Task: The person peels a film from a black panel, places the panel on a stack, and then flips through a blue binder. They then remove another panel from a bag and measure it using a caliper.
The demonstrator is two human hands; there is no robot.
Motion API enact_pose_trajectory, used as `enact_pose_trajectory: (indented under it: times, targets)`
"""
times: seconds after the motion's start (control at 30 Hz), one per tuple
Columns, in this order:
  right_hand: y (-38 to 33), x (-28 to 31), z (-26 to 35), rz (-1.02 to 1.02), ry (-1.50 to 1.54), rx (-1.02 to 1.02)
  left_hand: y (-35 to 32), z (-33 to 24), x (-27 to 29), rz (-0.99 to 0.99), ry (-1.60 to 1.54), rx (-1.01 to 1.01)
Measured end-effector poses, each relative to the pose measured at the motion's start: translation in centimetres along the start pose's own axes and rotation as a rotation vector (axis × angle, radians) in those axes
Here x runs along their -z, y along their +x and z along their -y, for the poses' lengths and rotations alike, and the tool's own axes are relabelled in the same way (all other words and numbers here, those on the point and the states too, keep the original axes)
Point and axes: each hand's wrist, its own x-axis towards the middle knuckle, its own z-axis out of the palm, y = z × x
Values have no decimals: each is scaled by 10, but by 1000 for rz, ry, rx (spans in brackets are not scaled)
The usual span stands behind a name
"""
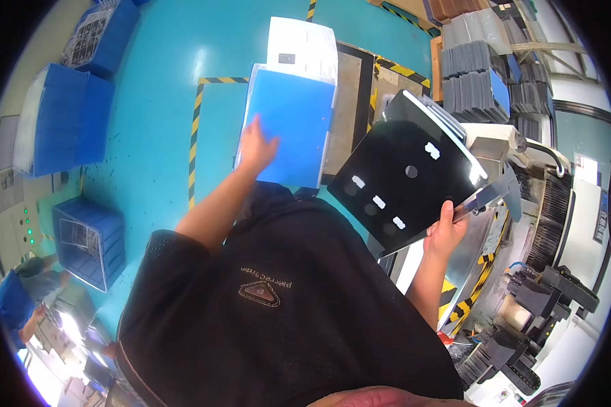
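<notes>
My left hand (256,148) lies over a flat blue folder-like sheet (292,125), its index finger stretched out and its thumb apart, with nothing in its grip. A printed white paper (302,51) sticks out beyond the far edge of the blue sheet. On the right, my right hand (447,234) is closed round a metal caliper (485,198), thumb up, its jaws pointing away to the right. Just beyond that hand is a glossy black panel (404,169) with round spots and white patches. Whether the hand touches the panel I cannot tell.
Blue bins (88,241) and a wrapped blue crate (64,122) stand along the left. Stacks of grey sheets (465,78) rise at the far right. Machinery (523,312) fills the right side. Yellow-black tape (195,136) marks the floor. A person (24,298) is at the lower left.
</notes>
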Motion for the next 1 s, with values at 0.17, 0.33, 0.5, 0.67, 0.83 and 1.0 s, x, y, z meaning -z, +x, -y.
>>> enact_pose_trajectory:
  times: [0.17, 0.33, 0.5, 0.67, 0.83, 1.0]
  targets:
    - [0, 6, -7, -29, -59, -23, -4, 80, -14, 153, -104, 249]
    - [11, 14, -11, -109, -66, -123, -5, 103, -14, 348, -335, 218]
    - [27, 29, -15, -139, -108, -144, -12, 107, 11, 516, -136, 147]
    - [56, 46, -29, -205, -132, -284, -37, 92, 14, 435, -147, 199]
    - [125, 50, -38, -246, -219, -423, -36, 51, 5, -28, 11, 100]
    - [206, 34, -46, -112, -188, -589, -10, -2, -28, -212, 258, -217]
